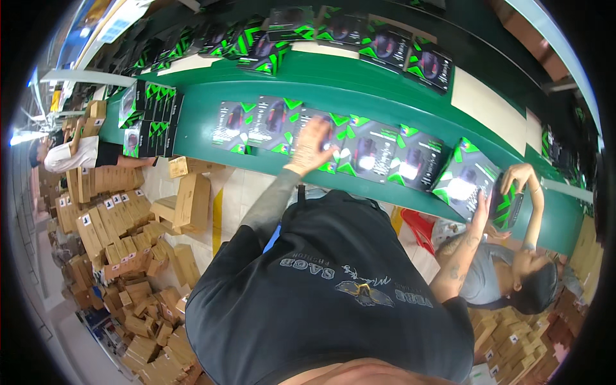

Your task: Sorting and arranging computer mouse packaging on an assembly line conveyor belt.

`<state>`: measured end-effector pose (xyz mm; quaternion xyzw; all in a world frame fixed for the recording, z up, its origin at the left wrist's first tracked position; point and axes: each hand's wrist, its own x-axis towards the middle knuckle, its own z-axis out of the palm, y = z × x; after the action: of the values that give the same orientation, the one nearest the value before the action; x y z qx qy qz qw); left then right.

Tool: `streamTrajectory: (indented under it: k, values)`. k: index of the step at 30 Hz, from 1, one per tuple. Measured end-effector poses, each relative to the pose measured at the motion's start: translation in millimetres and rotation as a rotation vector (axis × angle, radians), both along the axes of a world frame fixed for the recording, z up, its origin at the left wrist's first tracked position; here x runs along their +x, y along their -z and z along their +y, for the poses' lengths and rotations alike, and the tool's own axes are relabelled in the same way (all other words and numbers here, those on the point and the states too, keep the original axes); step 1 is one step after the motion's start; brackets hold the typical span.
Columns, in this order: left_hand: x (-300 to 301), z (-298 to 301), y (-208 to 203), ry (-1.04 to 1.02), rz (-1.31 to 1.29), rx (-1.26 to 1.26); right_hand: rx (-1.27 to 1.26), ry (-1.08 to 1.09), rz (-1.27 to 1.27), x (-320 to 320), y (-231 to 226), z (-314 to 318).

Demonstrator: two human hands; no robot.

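Left hand (pixel 312 144): lay back upward, slightly blurred; fingers stretched forward, thumb spread toward the right. Left forearm (pixel 273 199): was darkly tattooed, reached forward and inward. Right hand (pixel 478 218): stood well apart from the left, pointed forward, fingers partly hidden. Right forearm (pixel 454 273): was tattooed, extended forward.

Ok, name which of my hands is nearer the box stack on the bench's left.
Left. Your left hand is over a box, right of the stack; your right hand is farther right, at an angled box.
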<state>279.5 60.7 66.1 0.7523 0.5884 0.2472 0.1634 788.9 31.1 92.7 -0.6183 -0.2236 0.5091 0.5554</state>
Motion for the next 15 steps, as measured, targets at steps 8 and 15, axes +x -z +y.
streamTrajectory:
  k: [8, 15]
  values:
    - [-311, -55, 56, -0.956, 0.300, -0.344, -0.053, -0.318, -0.139, -260, -6, 21]
    - [-318, -60, 75, -0.531, -0.775, -0.551, -0.105, -0.386, -0.117, -398, 31, 39]
